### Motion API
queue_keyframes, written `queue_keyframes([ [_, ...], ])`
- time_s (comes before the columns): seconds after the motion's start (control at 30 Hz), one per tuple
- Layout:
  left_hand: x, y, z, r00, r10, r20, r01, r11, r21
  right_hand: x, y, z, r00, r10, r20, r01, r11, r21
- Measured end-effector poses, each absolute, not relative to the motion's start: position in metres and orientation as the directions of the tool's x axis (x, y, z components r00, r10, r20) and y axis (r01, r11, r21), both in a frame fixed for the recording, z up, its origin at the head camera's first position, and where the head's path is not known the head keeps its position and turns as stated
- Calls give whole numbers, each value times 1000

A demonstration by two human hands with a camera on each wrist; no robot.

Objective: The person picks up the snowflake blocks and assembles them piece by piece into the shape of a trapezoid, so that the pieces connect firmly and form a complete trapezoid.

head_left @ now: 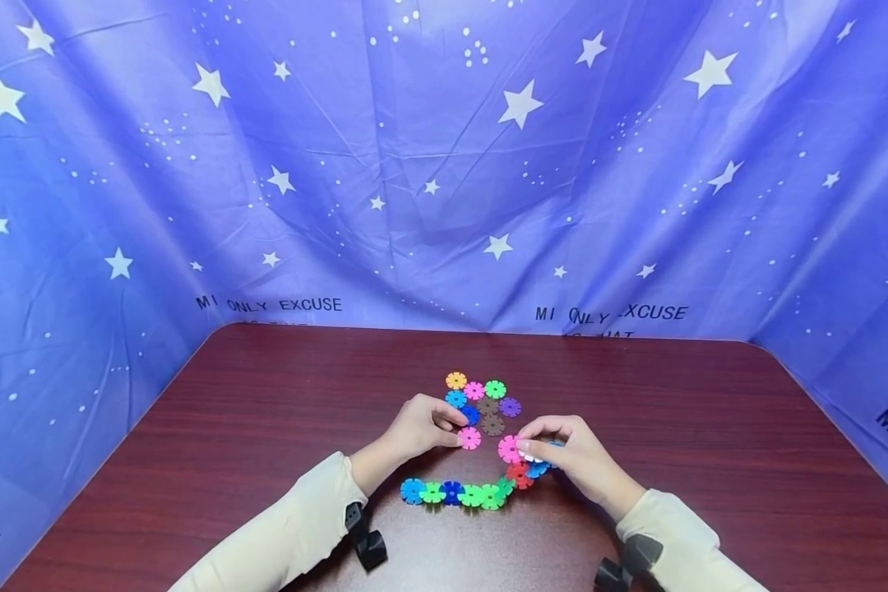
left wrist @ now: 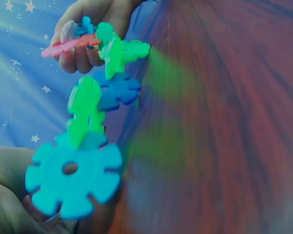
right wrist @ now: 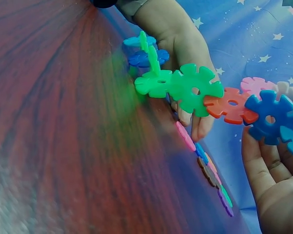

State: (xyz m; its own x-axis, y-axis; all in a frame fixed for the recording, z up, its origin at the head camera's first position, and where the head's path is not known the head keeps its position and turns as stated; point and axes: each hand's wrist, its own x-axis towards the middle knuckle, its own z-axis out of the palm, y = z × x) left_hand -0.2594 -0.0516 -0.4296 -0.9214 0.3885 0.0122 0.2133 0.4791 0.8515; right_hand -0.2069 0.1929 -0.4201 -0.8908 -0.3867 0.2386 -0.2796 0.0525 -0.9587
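Note:
A chain of interlocking plastic snowflake discs (head_left: 452,492) runs from a light blue disc (left wrist: 73,175) through green and dark blue ones to a red disc (right wrist: 232,105). Its right end curves up to my right hand (head_left: 580,460). There the thumb and forefinger pinch a white disc (head_left: 533,456), beside a pink disc (head_left: 509,448) on the chain's end. My left hand (head_left: 419,427) reaches across the table, thumb and forefinger at the rim of a loose pink disc (head_left: 470,438). A dark blue disc (head_left: 470,414) lies just beyond its forefinger.
Several loose discs lie flat beyond the hands, among them an orange disc (head_left: 455,380), a green disc (head_left: 495,389), a purple disc (head_left: 510,407) and a brown disc (head_left: 492,424). The dark red wooden table (head_left: 281,386) meets a blue star-patterned curtain (head_left: 429,247) behind.

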Motion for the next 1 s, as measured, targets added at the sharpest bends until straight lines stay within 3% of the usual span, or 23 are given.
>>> queue_keyframes([
  [0.2, -259, -49, -431, -905, 422, 57, 295, 526, 798, -207, 192, -421, -899, -372, 232, -279, 79, -957],
  [0.5, -253, -51, -425, -893, 450, 20, 294, 549, 782, -207, 192, -423, -905, -356, 234, -282, 89, -955],
  [0.8, -252, -62, -423, -866, 495, 72, 315, 428, 847, -208, 192, -423, -895, -331, 298, -335, 57, -941],
  [1.0, -250, -62, -420, -871, 489, 45, 226, 317, 921, -208, 191, -424, -890, -332, 313, -346, 45, -937],
])
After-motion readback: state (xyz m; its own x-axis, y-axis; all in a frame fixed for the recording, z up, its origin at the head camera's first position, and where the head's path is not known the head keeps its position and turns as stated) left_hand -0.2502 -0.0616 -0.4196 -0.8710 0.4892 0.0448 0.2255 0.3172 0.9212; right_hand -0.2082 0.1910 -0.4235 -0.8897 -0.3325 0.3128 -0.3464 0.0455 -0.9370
